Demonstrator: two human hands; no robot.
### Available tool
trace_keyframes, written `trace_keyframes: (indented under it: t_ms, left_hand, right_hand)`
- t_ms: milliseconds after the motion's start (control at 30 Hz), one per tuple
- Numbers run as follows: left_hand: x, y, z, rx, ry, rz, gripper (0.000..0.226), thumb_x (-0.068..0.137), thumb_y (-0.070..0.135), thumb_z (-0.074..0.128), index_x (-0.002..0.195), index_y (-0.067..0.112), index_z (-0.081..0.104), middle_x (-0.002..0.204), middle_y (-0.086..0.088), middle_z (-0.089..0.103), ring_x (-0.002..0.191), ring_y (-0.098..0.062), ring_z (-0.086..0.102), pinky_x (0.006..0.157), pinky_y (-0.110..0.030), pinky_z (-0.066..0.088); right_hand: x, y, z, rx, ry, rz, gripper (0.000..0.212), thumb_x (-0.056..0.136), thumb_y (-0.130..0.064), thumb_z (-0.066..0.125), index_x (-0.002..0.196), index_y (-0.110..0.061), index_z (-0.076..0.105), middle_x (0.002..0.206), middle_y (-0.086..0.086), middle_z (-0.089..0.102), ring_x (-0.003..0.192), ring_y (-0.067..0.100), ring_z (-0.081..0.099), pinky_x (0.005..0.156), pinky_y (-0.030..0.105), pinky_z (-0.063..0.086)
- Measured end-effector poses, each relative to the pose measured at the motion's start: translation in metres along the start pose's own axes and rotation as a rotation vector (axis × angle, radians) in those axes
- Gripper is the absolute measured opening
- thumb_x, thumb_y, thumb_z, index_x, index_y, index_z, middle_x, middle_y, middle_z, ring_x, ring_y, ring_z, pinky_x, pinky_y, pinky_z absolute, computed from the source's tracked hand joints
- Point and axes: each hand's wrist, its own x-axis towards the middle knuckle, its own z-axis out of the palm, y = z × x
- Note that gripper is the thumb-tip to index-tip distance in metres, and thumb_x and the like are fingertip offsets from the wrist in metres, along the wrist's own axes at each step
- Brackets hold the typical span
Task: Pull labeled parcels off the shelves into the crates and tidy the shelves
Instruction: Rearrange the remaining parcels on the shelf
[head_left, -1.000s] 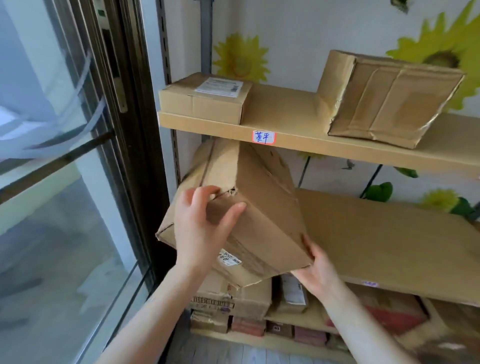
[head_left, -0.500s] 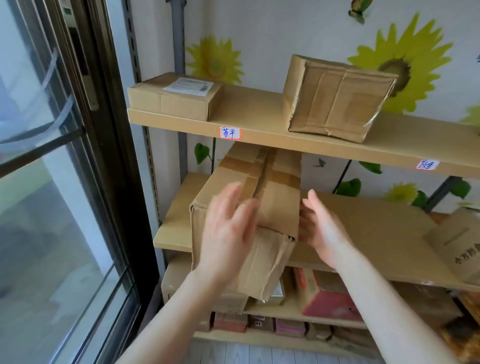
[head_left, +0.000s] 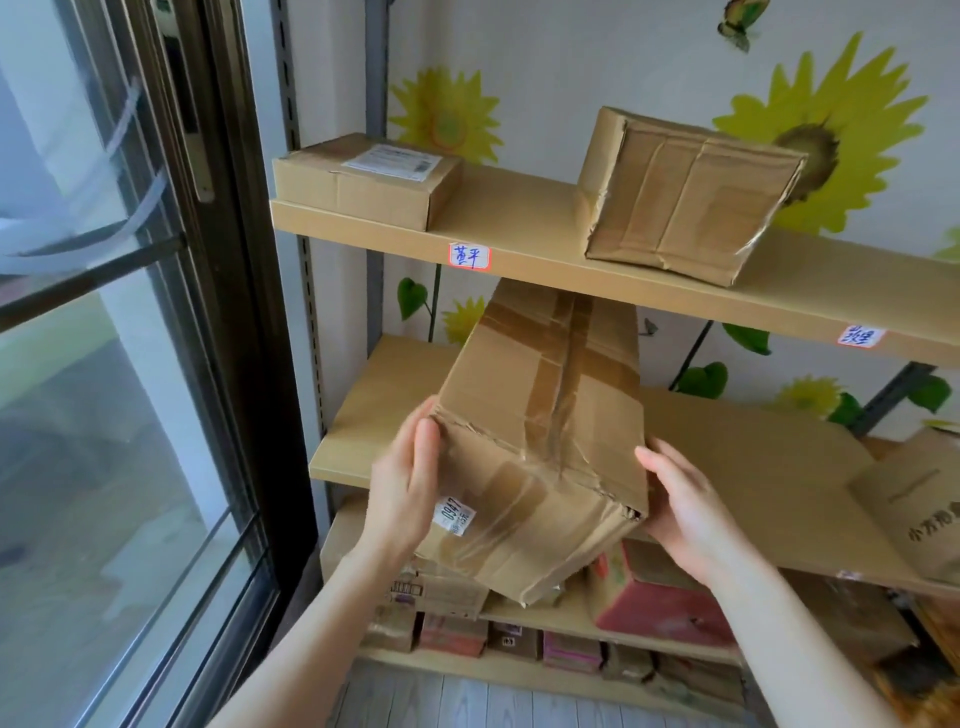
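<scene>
At frame centre I press the long taped brown cardboard parcel between my left hand and right hand, both flat and uncurled; its far end lies on the middle wooden shelf

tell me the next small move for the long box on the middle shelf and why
Probably slide the long box further back onto the middle shelf: its near end juts well past the front edge, the left hand and right hand only rest against its sides, and no crate is in view.
</scene>
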Motion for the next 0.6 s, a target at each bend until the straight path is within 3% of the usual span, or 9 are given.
trace_keyframes:
  t_ms: [67,133,200,267,333,400,467,533,600]
  left_hand:
    - [-0.009,-0.005,0.004,-0.108,-0.116,0.028,0.062,0.092,0.052,0.026,0.121,0.009,0.059,0.120,-0.005,0.064,0.118,-0.017,0.055,0.093,-0.022,0.044]
    - [-0.014,-0.010,0.011,-0.169,-0.183,-0.006,0.046,0.093,0.048,0.031,0.110,0.026,0.066,0.114,0.014,0.067,0.113,-0.002,0.057,0.091,-0.011,0.042]
    - [-0.014,-0.020,0.016,-0.040,-0.186,-0.031,0.024,0.094,0.036,0.046,0.106,0.030,0.066,0.114,0.021,0.061,0.111,0.001,0.054,0.082,0.001,0.035]
    - [-0.016,-0.031,0.026,0.181,-0.242,-0.108,0.034,0.089,0.035,0.056,0.121,0.021,0.056,0.118,0.014,0.051,0.113,-0.008,0.051,0.083,-0.008,0.035]
    - [-0.018,-0.038,0.029,0.157,-0.274,-0.306,0.049,0.083,0.047,0.060,0.124,0.024,0.043,0.116,0.010,0.050,0.104,-0.014,0.055,0.083,-0.023,0.038]
    - [-0.018,-0.042,0.031,0.010,-0.272,-0.409,0.042,0.080,0.050,0.062,0.110,0.032,0.038,0.109,0.013,0.053,0.096,-0.010,0.058,0.079,-0.024,0.041]
    - [-0.018,-0.045,0.033,-0.083,-0.249,-0.420,0.030,0.080,0.047,0.064,0.095,0.034,0.042,0.102,0.013,0.059,0.090,-0.005,0.062,0.073,-0.022,0.046]
    - [-0.020,-0.048,0.035,-0.107,-0.199,-0.444,0.028,0.080,0.044,0.065,0.094,0.025,0.050,0.098,0.003,0.065,0.087,-0.013,0.064,0.073,-0.028,0.052]
    - [-0.020,-0.048,0.031,-0.127,-0.140,-0.461,0.030,0.082,0.040,0.065,0.091,0.014,0.054,0.091,-0.002,0.066,0.078,-0.014,0.063,0.064,-0.024,0.051]
  right_hand:
    - [-0.004,0.001,-0.016,0.010,0.079,-0.015,0.026,0.093,-0.022,0.048,0.106,-0.041,0.061,0.103,-0.009,0.069,0.098,0.016,0.065,0.070,0.034,0.053]
    - [-0.008,0.000,-0.033,0.025,0.200,-0.048,0.031,0.094,-0.018,0.045,0.110,-0.040,0.062,0.107,-0.010,0.066,0.099,0.013,0.064,0.068,0.032,0.054]
    - [-0.011,-0.001,-0.052,0.070,0.286,-0.068,0.035,0.095,-0.013,0.043,0.114,-0.036,0.062,0.108,-0.004,0.066,0.095,0.014,0.065,0.063,0.029,0.059]
    - [-0.017,-0.001,-0.070,0.066,0.341,-0.069,0.035,0.096,-0.008,0.041,0.123,-0.023,0.058,0.114,0.006,0.063,0.092,0.015,0.065,0.062,0.024,0.059]
    - [-0.018,0.000,-0.079,0.022,0.343,-0.055,0.033,0.096,-0.006,0.040,0.125,-0.012,0.055,0.118,0.011,0.061,0.092,0.017,0.066,0.068,0.025,0.059]
    - [-0.015,0.001,-0.082,-0.040,0.374,-0.066,0.031,0.096,-0.007,0.040,0.122,-0.011,0.057,0.122,0.014,0.060,0.102,0.025,0.062,0.086,0.034,0.054]
    - [-0.013,0.000,-0.079,-0.069,0.414,-0.079,0.029,0.096,-0.008,0.042,0.120,-0.011,0.059,0.121,0.014,0.061,0.107,0.029,0.060,0.093,0.040,0.048]
    - [-0.012,0.002,-0.079,-0.037,0.431,-0.081,0.029,0.096,-0.009,0.043,0.118,-0.012,0.060,0.114,0.011,0.064,0.101,0.026,0.063,0.081,0.035,0.055]
    - [-0.011,0.007,-0.080,0.010,0.443,-0.061,0.027,0.096,-0.009,0.043,0.113,-0.015,0.063,0.104,0.007,0.067,0.093,0.022,0.065,0.070,0.031,0.058]
